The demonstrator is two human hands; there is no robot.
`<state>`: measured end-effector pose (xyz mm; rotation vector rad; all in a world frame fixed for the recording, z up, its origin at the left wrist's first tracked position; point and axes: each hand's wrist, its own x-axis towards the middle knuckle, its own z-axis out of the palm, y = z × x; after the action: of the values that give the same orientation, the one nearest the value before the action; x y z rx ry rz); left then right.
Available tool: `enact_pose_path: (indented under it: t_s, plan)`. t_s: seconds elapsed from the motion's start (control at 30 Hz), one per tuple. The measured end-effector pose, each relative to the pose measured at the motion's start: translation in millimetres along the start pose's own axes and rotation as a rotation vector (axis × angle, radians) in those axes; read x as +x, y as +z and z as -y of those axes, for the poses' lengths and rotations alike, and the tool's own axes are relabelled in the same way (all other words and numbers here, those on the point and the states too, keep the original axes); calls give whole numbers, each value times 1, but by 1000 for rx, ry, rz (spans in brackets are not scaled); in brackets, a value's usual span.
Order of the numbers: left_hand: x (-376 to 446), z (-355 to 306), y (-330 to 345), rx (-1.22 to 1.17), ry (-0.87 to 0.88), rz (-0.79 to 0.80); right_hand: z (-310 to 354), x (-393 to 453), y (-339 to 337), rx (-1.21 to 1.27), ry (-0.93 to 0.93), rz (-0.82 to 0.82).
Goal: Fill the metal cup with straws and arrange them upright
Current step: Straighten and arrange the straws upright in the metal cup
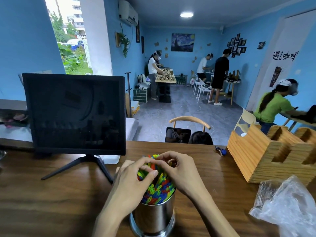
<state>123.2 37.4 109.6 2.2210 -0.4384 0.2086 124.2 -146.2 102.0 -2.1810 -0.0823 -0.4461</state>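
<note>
Left hand [135,175] and right hand [179,170] pinching colourful straws [157,190], bundle standing in metal cup [153,218], wooden table [51,202]

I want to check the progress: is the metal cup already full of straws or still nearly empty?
Full. The metal cup is packed with coloured straws above its rim; both hands grip their tops.

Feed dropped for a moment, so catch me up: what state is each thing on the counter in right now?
Metal cup: upright, packed with straws.
Straws: standing in the cup, far ones leaning away.
Left hand: fingers curled around some straw tops.
Right hand: fingers pinching straw tops.
Monitor: screen dark.
Wooden holder: upright; visible slots look empty.
Plastic bag: crumpled, lying on the counter.
</note>
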Motion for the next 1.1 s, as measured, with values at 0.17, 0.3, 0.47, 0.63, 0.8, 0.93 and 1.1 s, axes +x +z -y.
enact_pose_path:
  t_s: [0.17, 0.3, 0.47, 0.63, 0.8, 0.93, 1.1]
  plan:
    - [-2, 1, 1, -25, -48, 10, -1, -4, 3, 16, -1, -96]
    - [-2, -1, 3, -29, -54, -25, 2, -9, 5, 88, -12, -170]
    - [-3, -5, 5, -25, -14, -78, 9, -16, 6, 211, -12, -192]
    - [-4, -2, 6, -70, -2, -101, 15, -18, 7, 292, 6, -197]
    - [-3, 3, 6, -101, 33, -121, 15, -22, 8, 319, 24, -149]
    - [-2, 6, 7, -92, 69, -171, 19, -24, 8, 334, 21, -89]
    - [-3, 6, 7, -63, 124, -184, 20, -24, 6, 367, 3, -56]
